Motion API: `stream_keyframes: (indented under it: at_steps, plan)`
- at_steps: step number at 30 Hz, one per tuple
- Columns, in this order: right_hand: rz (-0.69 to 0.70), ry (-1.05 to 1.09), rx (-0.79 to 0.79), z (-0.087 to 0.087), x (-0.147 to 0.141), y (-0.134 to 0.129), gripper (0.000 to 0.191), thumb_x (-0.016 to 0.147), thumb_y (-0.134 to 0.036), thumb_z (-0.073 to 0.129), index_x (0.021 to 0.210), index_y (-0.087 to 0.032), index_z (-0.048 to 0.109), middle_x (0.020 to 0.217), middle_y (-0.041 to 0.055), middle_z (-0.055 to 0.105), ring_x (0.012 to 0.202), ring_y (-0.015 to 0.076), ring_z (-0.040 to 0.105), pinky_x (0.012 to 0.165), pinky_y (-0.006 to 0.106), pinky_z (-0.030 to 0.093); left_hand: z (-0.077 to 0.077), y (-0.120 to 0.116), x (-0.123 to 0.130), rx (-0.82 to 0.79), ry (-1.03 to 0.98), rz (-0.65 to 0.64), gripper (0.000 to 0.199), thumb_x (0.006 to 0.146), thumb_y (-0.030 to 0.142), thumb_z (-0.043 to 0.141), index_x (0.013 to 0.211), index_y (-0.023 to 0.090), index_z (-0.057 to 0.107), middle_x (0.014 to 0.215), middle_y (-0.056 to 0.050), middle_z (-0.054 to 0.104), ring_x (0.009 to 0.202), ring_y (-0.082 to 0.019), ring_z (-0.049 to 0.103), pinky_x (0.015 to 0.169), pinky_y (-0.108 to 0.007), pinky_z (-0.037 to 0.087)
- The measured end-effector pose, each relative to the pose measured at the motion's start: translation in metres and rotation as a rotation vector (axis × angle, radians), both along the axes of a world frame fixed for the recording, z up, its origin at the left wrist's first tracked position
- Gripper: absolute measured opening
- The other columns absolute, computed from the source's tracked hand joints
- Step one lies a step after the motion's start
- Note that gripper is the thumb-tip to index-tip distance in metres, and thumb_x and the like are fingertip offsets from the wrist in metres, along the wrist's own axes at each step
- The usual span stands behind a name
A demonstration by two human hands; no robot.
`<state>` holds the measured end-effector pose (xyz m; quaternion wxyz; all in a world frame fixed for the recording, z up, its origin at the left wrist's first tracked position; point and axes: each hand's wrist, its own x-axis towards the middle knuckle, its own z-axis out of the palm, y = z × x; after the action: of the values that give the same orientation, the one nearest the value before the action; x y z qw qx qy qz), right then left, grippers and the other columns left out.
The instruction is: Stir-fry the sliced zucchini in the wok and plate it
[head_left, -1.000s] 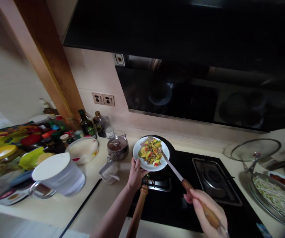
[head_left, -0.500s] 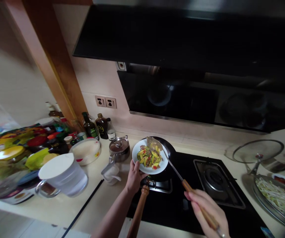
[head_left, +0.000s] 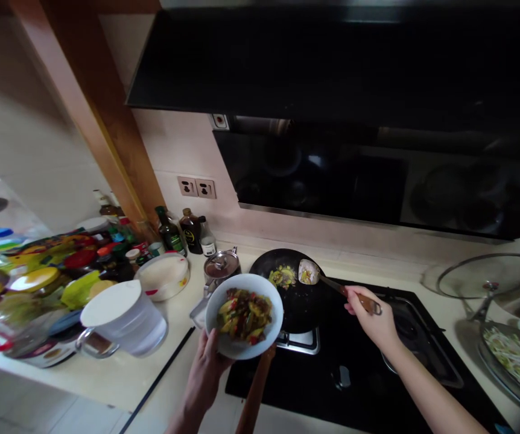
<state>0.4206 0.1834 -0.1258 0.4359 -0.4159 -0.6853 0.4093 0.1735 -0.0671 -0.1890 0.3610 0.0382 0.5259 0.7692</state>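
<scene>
A white bowl [head_left: 275, 301] of cooked green and yellow vegetables with red bits [head_left: 244, 316] rests in my left hand [head_left: 210, 364], thumb over the rim. It hangs in front of the black wok [head_left: 298, 316], partly covering it. My right hand [head_left: 371, 316] is closed around the wooden handle of a spatula [head_left: 308, 272]. The spatula's metal blade is inside the wok, beside a small heap of the same food [head_left: 282, 276]. The wok sits on the left burner, and its wooden handle [head_left: 256, 392] points toward me below the bowl.
A lidded steel pot [head_left: 221, 265] stands left of the wok. Further left are a water pitcher [head_left: 124, 319], a plastic tub [head_left: 164, 275] and many jars. At right, a glass lid [head_left: 490, 276] leans by a dish of bean sprouts [head_left: 516, 358]. A range hood [head_left: 332, 66] hangs above.
My left hand has brought the bowl left and toward me, uncovering the wok. The spatula has gone from over the bowl into the wok, with my right hand moving forward.
</scene>
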Motion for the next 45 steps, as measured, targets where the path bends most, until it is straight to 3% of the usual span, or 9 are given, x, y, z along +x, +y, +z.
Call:
stream_keyframes:
  at_steps: [5, 10, 14, 17, 23, 29, 34, 38, 45]
  plan:
    - [0.111, 0.016, -0.077, -0.009, -0.036, -0.014, 0.045, 0.077, -0.056, 0.059, 0.093, -0.015, 0.068, 0.073, 0.0077, 0.071, 0.060, 0.0198, 0.069, 0.058, 0.030, 0.060, 0.000, -0.039, -0.001, -0.047, -0.040, 0.073, 0.067, 0.071, 0.049, 0.069, 0.130, 0.032, 0.045, 0.111, -0.003, 0.060, 0.086, -0.020, 0.061, 0.070, -0.032, 0.057]
    - [0.246, -0.177, -0.034, 0.036, -0.019, 0.001, 0.030, 0.077, -0.045, 0.062, 0.089, -0.018, 0.069, 0.072, 0.0052, 0.071, 0.059, 0.0180, 0.069, 0.054, 0.025, 0.057, 0.005, -0.054, -0.003, -0.071, -0.066, 0.159, 0.070, 0.064, 0.046, 0.076, 0.127, 0.031, 0.049, 0.102, -0.002, 0.062, 0.080, -0.019, 0.060, 0.061, -0.027, 0.056]
    - [0.128, -0.248, -0.275, 0.062, 0.000, 0.036, 0.022, 0.071, -0.035, 0.065, 0.082, -0.016, 0.065, 0.051, 0.0022, 0.064, 0.042, 0.0183, 0.064, 0.036, 0.022, 0.050, 0.007, -0.055, -0.004, -0.073, -0.062, 0.167, 0.071, 0.063, 0.045, 0.077, 0.127, 0.031, 0.049, 0.101, -0.002, 0.062, 0.080, -0.019, 0.060, 0.061, -0.026, 0.055]
    - [0.056, -0.085, -0.492, 0.035, -0.003, 0.040, 0.022, 0.070, -0.030, 0.065, 0.085, -0.014, 0.063, 0.049, 0.0033, 0.064, 0.043, 0.0184, 0.065, 0.038, 0.024, 0.052, 0.006, -0.056, -0.005, -0.080, -0.062, 0.178, 0.073, 0.063, 0.047, 0.077, 0.128, 0.031, 0.048, 0.103, -0.002, 0.062, 0.079, -0.019, 0.060, 0.062, -0.028, 0.056]
    - [-0.003, 0.452, -0.703, -0.066, -0.026, 0.001, 0.041, 0.063, -0.039, 0.077, 0.091, -0.013, 0.064, 0.065, 0.0073, 0.072, 0.064, 0.0207, 0.072, 0.058, 0.026, 0.060, 0.008, -0.058, -0.006, -0.124, -0.073, 0.172, 0.077, 0.060, 0.049, 0.077, 0.130, 0.033, 0.048, 0.102, -0.001, 0.065, 0.079, -0.020, 0.063, 0.061, -0.027, 0.056]
    - [-0.022, 0.696, -0.681, -0.088, -0.046, -0.025, 0.041, 0.061, -0.036, 0.080, 0.093, -0.016, 0.064, 0.071, 0.0039, 0.074, 0.071, 0.0225, 0.072, 0.071, 0.035, 0.062, 0.016, -0.049, -0.002, -0.127, -0.037, 0.133, 0.075, 0.066, 0.051, 0.073, 0.133, 0.033, 0.044, 0.109, -0.003, 0.065, 0.083, -0.021, 0.065, 0.066, -0.031, 0.057]
    - [-0.025, 0.728, -0.661, -0.074, -0.044, -0.032, 0.042, 0.063, -0.036, 0.079, 0.095, -0.014, 0.063, 0.067, 0.0045, 0.073, 0.066, 0.0201, 0.072, 0.068, 0.031, 0.061, 0.017, -0.029, -0.003, -0.073, -0.013, 0.051, 0.065, 0.074, 0.047, 0.067, 0.132, 0.032, 0.043, 0.109, -0.004, 0.062, 0.082, -0.019, 0.064, 0.070, -0.034, 0.057]
    - [-0.018, 0.685, -0.579, -0.038, -0.014, -0.030, 0.042, 0.065, -0.035, 0.078, 0.098, -0.014, 0.064, 0.069, 0.0063, 0.073, 0.062, 0.0187, 0.071, 0.061, 0.027, 0.060, 0.017, -0.001, -0.003, -0.028, 0.013, 0.004, 0.058, 0.079, 0.043, 0.063, 0.131, 0.031, 0.042, 0.109, -0.004, 0.061, 0.081, -0.018, 0.064, 0.069, -0.036, 0.058]
    - [0.027, 0.425, -0.229, 0.005, 0.036, -0.059, 0.036, 0.076, -0.041, 0.069, 0.103, -0.017, 0.066, 0.078, 0.0100, 0.074, 0.064, 0.0228, 0.071, 0.062, 0.035, 0.062, 0.014, 0.061, 0.007, 0.089, -0.020, -0.107, 0.054, 0.079, 0.040, 0.063, 0.126, 0.026, 0.041, 0.101, -0.006, 0.062, 0.073, -0.017, 0.065, 0.065, -0.035, 0.059]
